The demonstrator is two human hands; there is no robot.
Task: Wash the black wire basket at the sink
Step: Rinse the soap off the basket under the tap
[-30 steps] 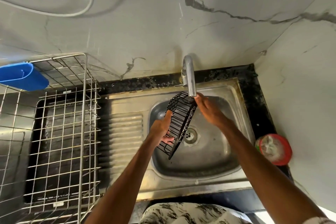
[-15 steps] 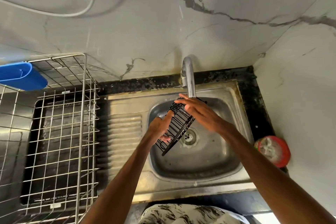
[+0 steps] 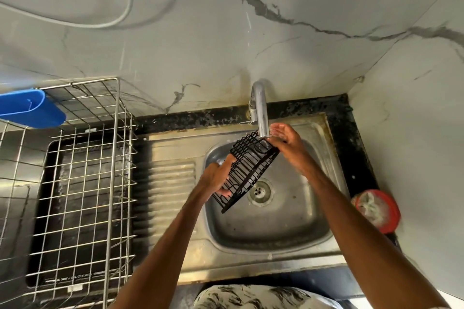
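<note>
The black wire basket (image 3: 251,165) is tilted on edge over the steel sink bowl (image 3: 276,223), its upper end right under the spout of the chrome tap (image 3: 259,110). My left hand (image 3: 217,175) grips the basket's lower left side, fingers curled through the wires. My right hand (image 3: 286,140) is at the basket's top right corner beside the spout, palm cupped upward with fingers loosely bent; its lower fingers touch the rim. The drain (image 3: 259,192) shows just below the basket.
A steel wire dish rack (image 3: 82,183) stands on the left counter with a blue plastic holder (image 3: 30,108) hung on its rim. A ribbed drainboard (image 3: 170,183) lies between rack and bowl. A red tub (image 3: 376,211) sits on the black counter at right. Marble walls close in behind and right.
My right hand has lifted off the top of the basket and moved right, to the spout, palm turned up. The basket has tipped slightly; my left hand keeps its grip.
</note>
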